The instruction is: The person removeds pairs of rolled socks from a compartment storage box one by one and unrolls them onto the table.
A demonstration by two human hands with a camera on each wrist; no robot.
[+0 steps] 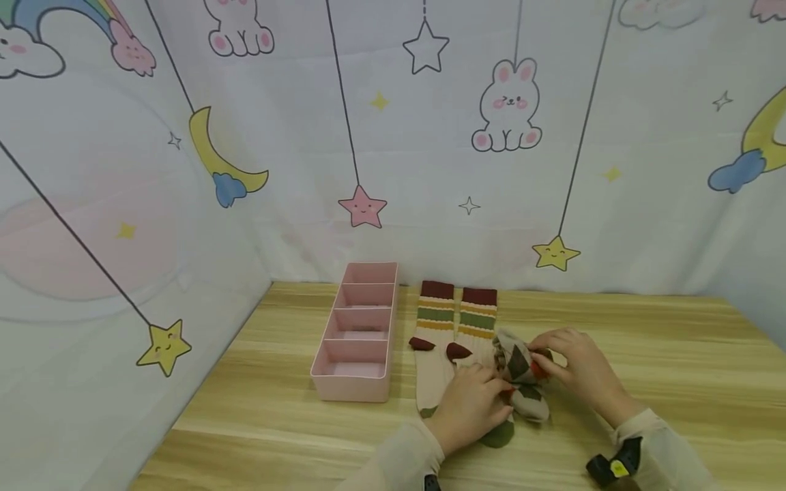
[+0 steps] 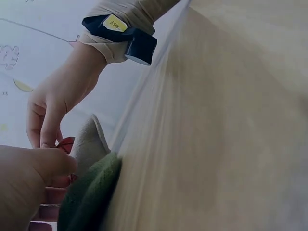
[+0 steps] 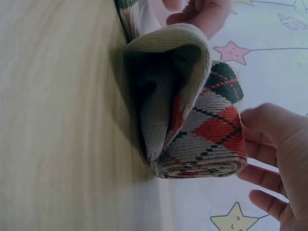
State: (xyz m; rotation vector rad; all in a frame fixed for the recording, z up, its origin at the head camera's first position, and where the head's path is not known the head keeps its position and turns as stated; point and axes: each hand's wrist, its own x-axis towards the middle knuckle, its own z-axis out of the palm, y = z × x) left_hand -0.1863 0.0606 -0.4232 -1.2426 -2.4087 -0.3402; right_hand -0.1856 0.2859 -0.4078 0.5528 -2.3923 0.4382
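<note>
A rolled pair of grey argyle socks (image 1: 514, 361) with red and dark green diamonds lies on the right part of the flat striped socks. In the right wrist view the argyle roll (image 3: 211, 132) has its spiral end showing, and an open cuff (image 3: 166, 45) gapes beside it. My right hand (image 1: 586, 372) holds the roll from the right between thumb and fingers. With its fingertips, my left hand (image 1: 471, 407) pinches the argyle fabric on the near left side. Beneath the left hand lie cream socks (image 1: 432, 375) with maroon cuffs and green toes, partly covered.
A pink box (image 1: 351, 389) with several compartments in a row stands left of the socks. Behind the wooden table (image 1: 675, 354) hangs a white patterned cloth (image 1: 430, 136). A black wrist device (image 1: 614, 467) sits on the right sleeve.
</note>
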